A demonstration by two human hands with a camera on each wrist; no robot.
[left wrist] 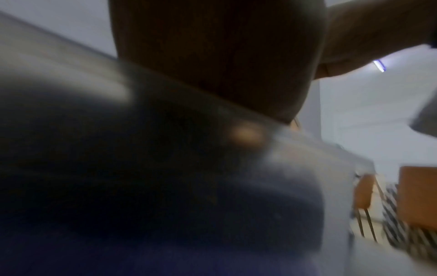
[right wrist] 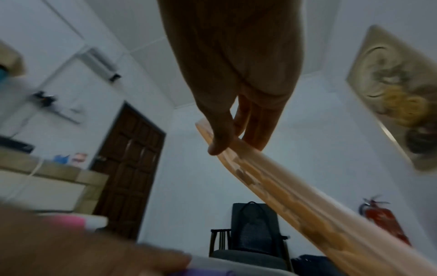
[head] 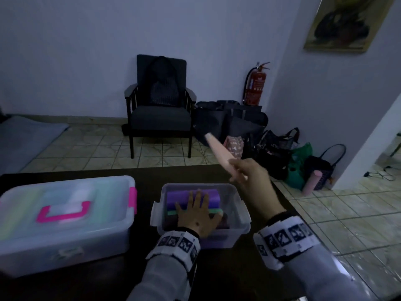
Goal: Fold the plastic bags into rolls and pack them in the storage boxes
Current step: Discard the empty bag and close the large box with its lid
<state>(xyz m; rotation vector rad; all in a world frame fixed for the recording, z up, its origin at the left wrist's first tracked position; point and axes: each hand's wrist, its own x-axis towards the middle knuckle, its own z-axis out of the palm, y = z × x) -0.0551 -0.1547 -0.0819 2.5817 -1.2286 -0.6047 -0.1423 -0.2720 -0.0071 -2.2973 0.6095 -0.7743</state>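
Note:
A small clear storage box (head: 239, 205) stands open on the dark table, holding purple (head: 214, 197) and green (head: 216, 211) bag rolls. My left hand (head: 198, 210) lies flat with spread fingers on top of those rolls. My right hand (head: 249, 174) is raised above the box's right side and pinches one end of a long peach-coloured folded bag strip (head: 218, 151), which points up and away to the left. In the right wrist view the thumb and fingers (right wrist: 221, 142) clamp the strip (right wrist: 295, 196). The left wrist view is dark and blurred.
A larger clear box (head: 63, 216) with a shut lid, pink handle and pink latch sits at the table's left. Beyond the table (head: 147, 177) are a tiled floor, a dark armchair (head: 159, 107), a red fire extinguisher (head: 255, 85) and several bags by the wall.

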